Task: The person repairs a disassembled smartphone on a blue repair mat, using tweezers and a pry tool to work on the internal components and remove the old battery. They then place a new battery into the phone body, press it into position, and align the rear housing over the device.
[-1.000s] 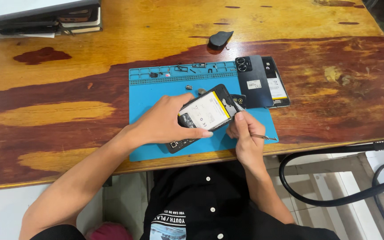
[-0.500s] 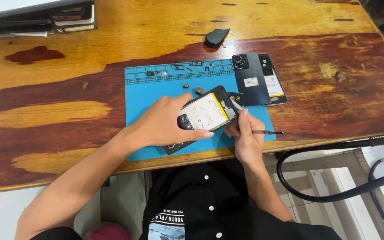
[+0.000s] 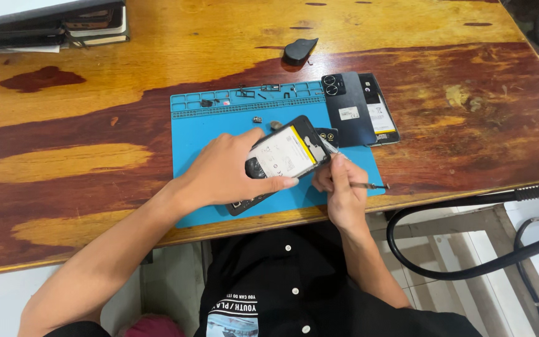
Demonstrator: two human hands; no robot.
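1. The left hand (image 3: 223, 171) lies spread over the opened phone (image 3: 279, 159), fingers curled along its lower edge and thumb out of sight, pressing it flat onto the blue mat (image 3: 201, 134)

2. The right hand (image 3: 338, 190) is closed in a pinch on a thin metal tool (image 3: 369, 185); its tip points toward 11 o'clock and meets the phone's right edge, beside the white, yellow-edged battery

3. As a judgement: the prying goes best with the tool kept shallow and nearly level, the left hand bearing down close to the tip so the body does not rock, and with slow, light force so the battery is neither bent nor pierced

4. At 1 o'clock from the hands a dark back cover (image 3: 347, 107) and a second flat part lie side by side, touching, half off the mat

5. Small screws and parts sit in the mat's tray strip (image 3: 244, 95) at 12 o'clock; a black pick-like piece (image 3: 299, 50) rests farther up the table (image 3: 63, 162)

6. Notebooks (image 3: 51, 25) lie stacked at 10 o'clock, well apart
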